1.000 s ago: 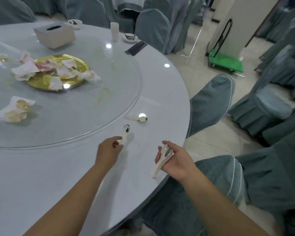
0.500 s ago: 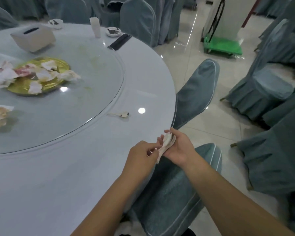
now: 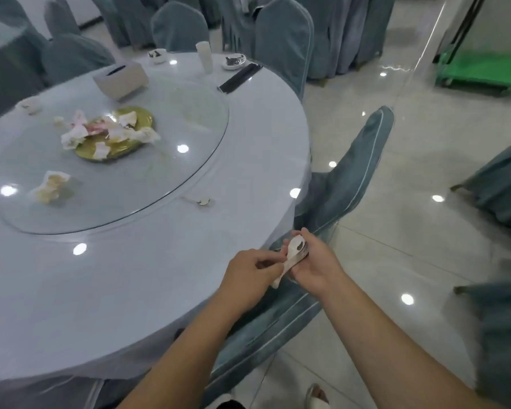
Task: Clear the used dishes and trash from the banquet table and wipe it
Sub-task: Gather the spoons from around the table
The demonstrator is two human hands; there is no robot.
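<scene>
The big round banquet table [image 3: 148, 290] fills most of the room in front of me, its pale top still far from cleared, with grey-blue covered chairs [image 3: 345, 184] crowding its edge and a green trolley [image 3: 484, 69] parked across the shiny floor. On the glass turntable [image 3: 189, 119] sits a gold plate [image 3: 136, 119] heaped with crumpled used napkins [image 3: 74, 134], and another soiled napkin [image 3: 49, 188] lies on the glass nearer the person. A tissue box [image 3: 120, 79] stands toward the far side, and beyond it a white cup [image 3: 204, 57], two small dirty saucers [image 3: 233, 62] and a dark pair of chopsticks [image 3: 239, 78] wait at the far rim; a small dish [image 3: 30, 105] sits off to the left. One lone spoon [image 3: 199, 200] rests on the cloth just outside the turntable. At the table's near edge the right hand [image 3: 313, 267] cups stacked white spoons [image 3: 292, 255], fingers curled round the bowls, while the left hand [image 3: 248, 274] pinches the handle end of the top one, seemingly nesting it into the stack. By my reckoning the job is barely begun: a few spoons gathered, the loose spoon, plate, napkins, saucers, cup and chopsticks all left, and no cloth in sight for the wiping, which has plainly not started given the smears on the glass
</scene>
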